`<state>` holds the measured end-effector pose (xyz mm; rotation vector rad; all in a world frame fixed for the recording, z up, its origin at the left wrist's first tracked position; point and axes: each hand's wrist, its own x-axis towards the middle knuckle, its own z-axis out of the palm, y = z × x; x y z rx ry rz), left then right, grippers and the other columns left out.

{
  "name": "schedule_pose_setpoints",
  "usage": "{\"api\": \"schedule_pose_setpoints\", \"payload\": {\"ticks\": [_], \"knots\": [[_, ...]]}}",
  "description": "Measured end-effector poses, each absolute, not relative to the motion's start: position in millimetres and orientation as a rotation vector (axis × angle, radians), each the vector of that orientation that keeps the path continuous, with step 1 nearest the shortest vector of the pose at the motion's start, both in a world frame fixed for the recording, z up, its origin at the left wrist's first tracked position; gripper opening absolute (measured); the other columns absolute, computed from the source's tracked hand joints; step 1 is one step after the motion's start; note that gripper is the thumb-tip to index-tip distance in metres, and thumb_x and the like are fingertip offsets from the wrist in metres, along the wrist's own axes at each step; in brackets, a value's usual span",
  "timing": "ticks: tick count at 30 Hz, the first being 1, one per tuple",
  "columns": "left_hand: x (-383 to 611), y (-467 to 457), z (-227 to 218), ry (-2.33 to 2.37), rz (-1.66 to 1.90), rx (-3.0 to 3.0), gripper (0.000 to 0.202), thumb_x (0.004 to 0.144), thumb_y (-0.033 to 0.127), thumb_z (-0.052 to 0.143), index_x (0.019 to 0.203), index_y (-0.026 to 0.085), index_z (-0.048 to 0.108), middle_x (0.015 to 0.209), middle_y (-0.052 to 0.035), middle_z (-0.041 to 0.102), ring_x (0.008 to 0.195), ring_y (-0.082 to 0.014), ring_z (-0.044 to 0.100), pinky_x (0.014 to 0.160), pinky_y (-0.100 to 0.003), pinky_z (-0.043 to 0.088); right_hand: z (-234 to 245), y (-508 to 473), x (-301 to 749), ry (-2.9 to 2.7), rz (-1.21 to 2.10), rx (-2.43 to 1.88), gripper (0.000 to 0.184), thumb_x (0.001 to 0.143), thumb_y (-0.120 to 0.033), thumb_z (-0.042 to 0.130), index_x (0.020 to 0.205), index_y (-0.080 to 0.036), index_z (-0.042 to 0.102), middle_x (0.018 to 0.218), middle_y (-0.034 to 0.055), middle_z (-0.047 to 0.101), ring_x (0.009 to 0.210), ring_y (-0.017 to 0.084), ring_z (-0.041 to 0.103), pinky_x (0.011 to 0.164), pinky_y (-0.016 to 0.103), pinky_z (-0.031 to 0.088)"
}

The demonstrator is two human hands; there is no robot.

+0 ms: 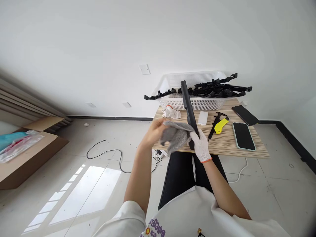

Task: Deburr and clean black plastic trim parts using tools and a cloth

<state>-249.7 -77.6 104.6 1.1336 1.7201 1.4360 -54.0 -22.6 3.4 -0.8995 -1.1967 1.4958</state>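
My right hand (201,146), in a white knit glove with an orange cuff, grips a long black plastic trim strip (188,103) near its lower end. The strip slants up and away over the table. My bare left hand (155,132) has its fingers closed on a grey cloth (176,135), which is partly blurred. The cloth spreads from that hand toward the strip and the gloved fingers; whether it presses on the strip I cannot tell. Behind, a white plastic basket (202,104) holds several similar black strips (217,90), some jutting over its rim.
On the wooden table (229,144) lie a white glove (172,113), a small white box (203,118), a black caliper (213,126), a yellow-handled cutter (221,125), a phone (244,136) and a dark flat slab (245,114). A cable (120,159) and cardboard box (32,158) are left.
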Motion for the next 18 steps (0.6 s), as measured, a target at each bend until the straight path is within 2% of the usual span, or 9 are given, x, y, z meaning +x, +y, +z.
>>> {"api": "schedule_pose_setpoints", "payload": {"ticks": [3,5,7,10,12,15,18], "knots": [[-270.2,-75.8,129.0,1.888,1.973,0.637,0.022,0.075,0.042,0.062,0.076,0.021,0.056,0.072,-0.0009,0.056,0.068,-0.0181,0.056,0.057,-0.028,0.045,11.6,-24.8,-54.4,-1.13,1.604,-0.889,0.028,0.085,-0.049,0.063,0.085,-0.022,0.055,0.055,-0.0053,0.056,0.045,0.013,0.051,0.045,0.026,0.043],[-269.6,-77.5,142.7,1.962,2.156,0.73,0.02,0.08,0.042,0.06,0.081,0.022,0.057,0.076,-0.0007,0.056,0.072,-0.0178,0.055,0.058,-0.028,0.045,14.3,-25.3,-54.8,-1.076,1.632,-0.875,0.028,0.085,-0.048,0.063,0.083,-0.022,0.052,0.054,-0.0055,0.056,0.044,0.012,0.05,0.043,0.025,0.043],[-256.4,-80.8,151.0,2.037,1.971,1.104,0.019,0.082,0.042,0.063,0.083,0.023,0.059,0.074,-0.0009,0.055,0.07,-0.0182,0.054,0.057,-0.028,0.043,15.2,-25.3,-54.9,-1.048,1.646,-0.863,0.028,0.085,-0.047,0.063,0.082,-0.022,0.051,0.053,-0.0058,0.055,0.043,0.012,0.05,0.043,0.025,0.044],[-229.0,-85.8,156.0,2.098,1.373,1.546,0.02,0.082,0.042,0.069,0.077,0.025,0.061,0.061,-0.0006,0.051,0.056,-0.0178,0.046,0.051,-0.029,0.034,15.0,-25.2,-53.8,-1.052,1.64,-0.853,0.026,0.086,-0.047,0.062,0.083,-0.022,0.052,0.054,-0.0054,0.056,0.045,0.012,0.052,0.045,0.026,0.046],[-217.6,-88.6,159.2,2.058,1.102,1.689,0.02,0.084,0.044,0.067,0.076,0.027,0.062,0.056,0.0003,0.047,0.05,-0.0167,0.041,0.049,-0.029,0.03,14.9,-25.3,-53.2,-1.077,1.624,-0.869,0.026,0.087,-0.047,0.06,0.081,-0.023,0.053,0.054,-0.0047,0.056,0.046,0.013,0.052,0.046,0.027,0.046],[-214.6,-91.3,167.8,1.765,0.977,1.811,0.021,0.088,0.047,0.062,0.082,0.027,0.067,0.063,-0.0007,0.053,0.054,-0.016,0.045,0.051,-0.03,0.033,13.0,-23.6,-53.2,-1.103,1.575,-0.891,0.025,0.086,-0.045,0.06,0.076,-0.023,0.055,0.059,-0.0022,0.058,0.053,0.016,0.057,0.052,0.029,0.05],[-216.5,-90.1,175.1,1.566,1.057,1.848,0.026,0.088,0.049,0.062,0.087,0.024,0.069,0.073,-0.0017,0.06,0.062,-0.0156,0.053,0.054,-0.028,0.039,5.6,-17.5,-52.9,-1.073,1.518,-0.893,0.02,0.086,-0.042,0.058,0.078,-0.024,0.059,0.075,0.0018,0.066,0.079,0.02,0.066,0.072,0.034,0.056]]}}
